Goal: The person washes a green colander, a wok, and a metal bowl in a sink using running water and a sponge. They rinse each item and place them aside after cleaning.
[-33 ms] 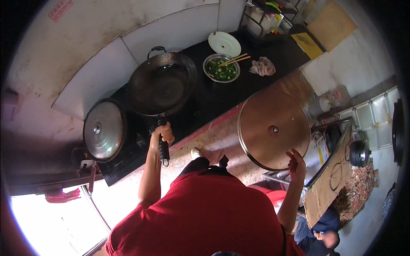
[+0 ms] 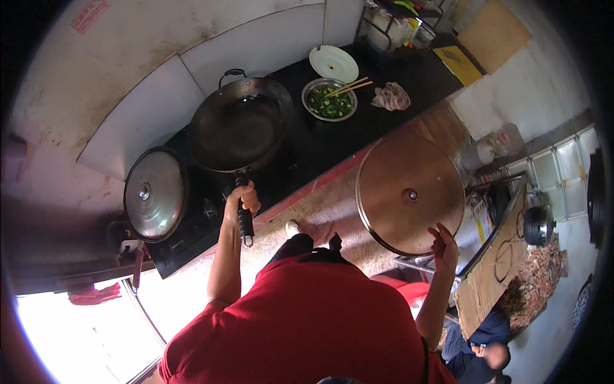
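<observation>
A big dark wok (image 2: 240,125) sits on the stove, upper middle of the frame, empty and shiny, its black handle pointing down. A round glass lid (image 2: 409,195) with a metal rim is held up, tilted, at the right.

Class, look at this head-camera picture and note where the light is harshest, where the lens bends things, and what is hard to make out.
Head view: the lower-left corner by the red shirt is blown out white; the counter's edge curves toward the rim; black vignette rings the frame. The wok held by the left hand is dark inside, its contents unreadable; the lid in the right hand shows a dull sheen.
</observation>
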The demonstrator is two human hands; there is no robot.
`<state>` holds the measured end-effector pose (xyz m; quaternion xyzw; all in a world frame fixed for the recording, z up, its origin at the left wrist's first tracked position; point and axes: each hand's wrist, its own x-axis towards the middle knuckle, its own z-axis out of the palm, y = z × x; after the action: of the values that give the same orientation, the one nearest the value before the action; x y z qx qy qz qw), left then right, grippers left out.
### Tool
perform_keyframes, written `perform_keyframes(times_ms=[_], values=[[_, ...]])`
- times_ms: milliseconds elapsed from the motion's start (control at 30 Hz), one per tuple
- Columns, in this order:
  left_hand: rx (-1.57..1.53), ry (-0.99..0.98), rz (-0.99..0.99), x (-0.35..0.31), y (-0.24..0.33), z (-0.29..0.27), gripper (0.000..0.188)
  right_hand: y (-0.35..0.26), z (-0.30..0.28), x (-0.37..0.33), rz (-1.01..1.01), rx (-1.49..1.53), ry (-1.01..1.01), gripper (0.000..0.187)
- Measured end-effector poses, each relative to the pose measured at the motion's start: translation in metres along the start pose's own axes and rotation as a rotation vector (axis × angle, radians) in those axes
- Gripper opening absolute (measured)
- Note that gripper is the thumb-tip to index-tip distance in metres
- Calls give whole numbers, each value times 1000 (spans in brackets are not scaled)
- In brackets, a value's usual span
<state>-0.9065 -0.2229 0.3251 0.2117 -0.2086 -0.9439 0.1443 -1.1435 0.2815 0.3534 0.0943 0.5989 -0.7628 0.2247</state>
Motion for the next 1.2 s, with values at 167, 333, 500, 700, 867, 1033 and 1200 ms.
perform_keyframes(times_ms=[167,333,500,700,867,1033,1200], values=[[-44,-55,-11,3,-11,-19,5,9,-22,-45,-30,16,51,29],[-43,-151,-43,19,-16,-37,6,31,-56,-70,12,94,58,33],[164,-105,123,19,-20,-45,22,33,-34,-102,-44,63,143,36],[64,-153,28,32,-7,-55,17,45,-48,-123,-91,121,247,30],[124,-133,51,52,-2,-93,15,64,-62,-144,-166,209,278,26],[234,-96,80,53,-5,-88,17,76,-73,-154,-175,228,344,28],[338,-98,118,51,-6,-81,31,68,-76,-164,-127,225,334,29]])
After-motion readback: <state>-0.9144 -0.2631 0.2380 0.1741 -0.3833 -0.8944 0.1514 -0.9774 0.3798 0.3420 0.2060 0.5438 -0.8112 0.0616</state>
